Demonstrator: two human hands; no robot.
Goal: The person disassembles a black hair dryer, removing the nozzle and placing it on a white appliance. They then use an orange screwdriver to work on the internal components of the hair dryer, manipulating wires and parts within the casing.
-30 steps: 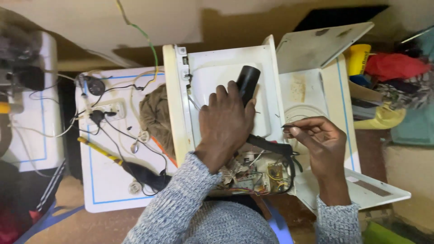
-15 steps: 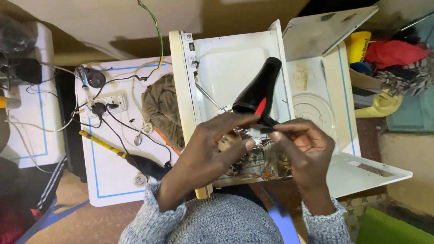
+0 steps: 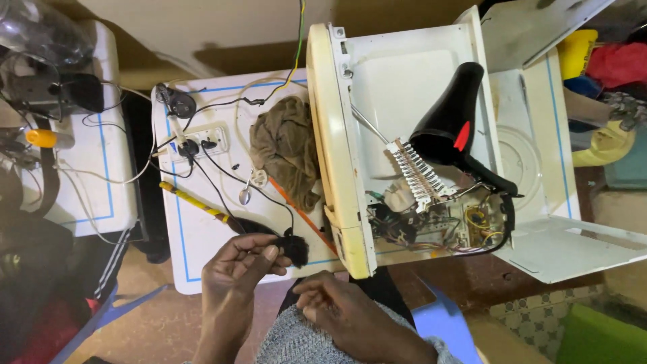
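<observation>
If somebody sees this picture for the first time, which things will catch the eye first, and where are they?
First is the opened white appliance casing at centre right, with a black hair dryer lying inside it above exposed wiring. Left of it, a brown cloth lies on a white board among tangled cables. At the bottom, the left hand pinches a small black piece, and the right hand rests near the body.

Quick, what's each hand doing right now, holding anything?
Left hand: fingers closed on a small black plug at the end of a black cable.
Right hand: loosely curled, empty, resting near the grey sweater.
</observation>
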